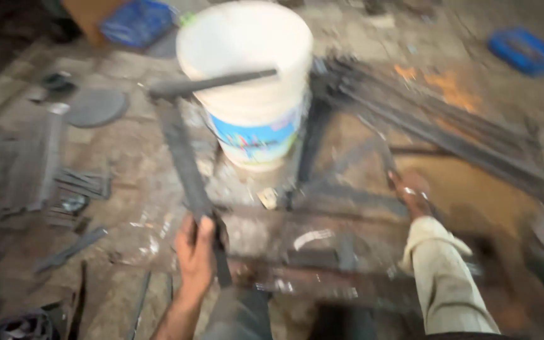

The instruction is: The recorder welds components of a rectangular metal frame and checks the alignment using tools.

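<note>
Scene: a workshop floor (127, 164) of bare concrete is seen from above, blurred by camera motion.
Left hand: the left hand (194, 252) is closed tight around the near end of a dark metal bar (184, 157).
Metal bar: it runs up and away from the left hand toward a crosspiece (212, 83) that lies across the front of a white plastic bucket (247, 69); whether the two pieces are joined cannot be told.
Right hand: the right hand (412, 192), in a pale sleeve (442, 277), is set on a thin dark rod (382, 157) of a metal frame (322, 208); the fingers look curled over it, but blur keeps the hold from being told for sure.
Frame: it lies flat on the floor between the two hands, just in front of the bucket.
Step in hand: the frame appears to be held steady while the bar is lifted or positioned against it.
Next move: a firm two-handed hold and careful lining-up of bar and frame would seem to be called for.
Surroundings: a bundle of steel rods (436, 119) lies to the right, scrap strips (70, 182) to the left, and a blue box (524, 50) is well apart.
</note>
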